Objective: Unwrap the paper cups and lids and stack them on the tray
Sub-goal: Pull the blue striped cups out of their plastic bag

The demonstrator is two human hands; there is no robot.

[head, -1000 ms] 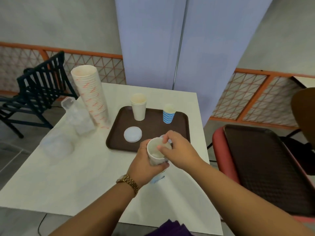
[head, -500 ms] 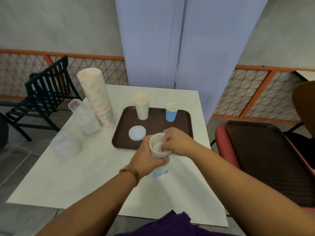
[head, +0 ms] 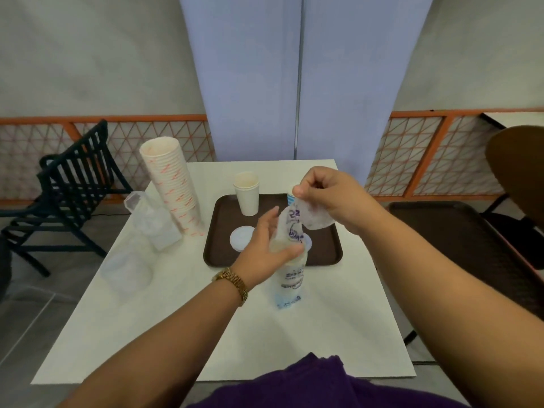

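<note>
We are lifting our right hand [head: 329, 195] well above the brown tray [head: 331, 254], its fingers curled and pinching the top of the clear plastic wrapper [head: 312, 214]; half a second ago this same hand was low, down at the mouth of the cup stack. The wrapper is now stretching up from the wrapped cup stack [head: 290, 269], which is standing at the tray's near edge — partly in front of the tray, its printed lower end reaching toward us over the white table [head: 164, 328]. Our left hand [head: 265, 248] is loosening: the thumb is pressing across the front of the stack while the other fingers are spreading out straight behind it, where earlier they were wrapped tightly round it.

On the tray, the plain white cups [head: 247, 192] are standing at the far left corner, a white lid [head: 240, 237] is lying at the near left, and the blue striped cup [head: 291, 197] at the far right is now mostly hidden behind our raised hand. Left of the tray, the tall stack of red-printed cups [head: 172, 184] is leaning slightly, with crumpled clear wrapping [head: 141, 231] beside it. The view is also sitting higher and farther back than before.
</note>
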